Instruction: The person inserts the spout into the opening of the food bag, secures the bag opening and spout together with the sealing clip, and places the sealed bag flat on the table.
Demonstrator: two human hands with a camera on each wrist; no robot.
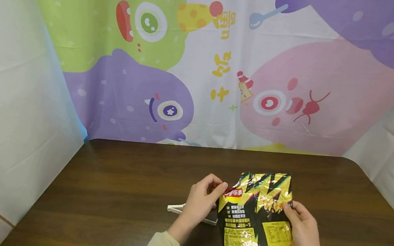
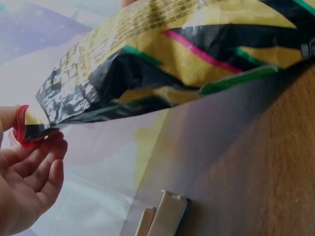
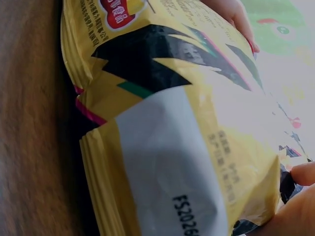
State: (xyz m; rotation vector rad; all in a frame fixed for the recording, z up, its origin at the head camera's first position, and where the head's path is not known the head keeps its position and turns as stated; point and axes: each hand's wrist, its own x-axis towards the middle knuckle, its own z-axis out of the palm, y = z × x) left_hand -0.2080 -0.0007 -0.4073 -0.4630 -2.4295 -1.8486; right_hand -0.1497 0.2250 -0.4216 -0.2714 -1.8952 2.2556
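Observation:
A black-and-yellow chip bag (image 1: 255,230), printed side up, is held between my two hands above the table. My left hand (image 1: 203,196) pinches its left edge near the red-and-yellow logo; in the left wrist view the thumb and fingers (image 2: 49,172) hold a small folded red-and-yellow corner. On the opposite edge, my right hand (image 1: 304,232) grips the bag with the thumb on the printed face and the other fingers partly hidden behind. Beyond the left hand lies a pale two-armed clip-like object (image 1: 175,208), partly covered by that hand.
The brown wooden table (image 1: 116,195) runs back to a cartoon-printed curtain (image 1: 212,121). White cloth walls (image 1: 20,75) stand along the left and right sides. In the left wrist view the pale clip-like object (image 2: 167,214) shows below the bag.

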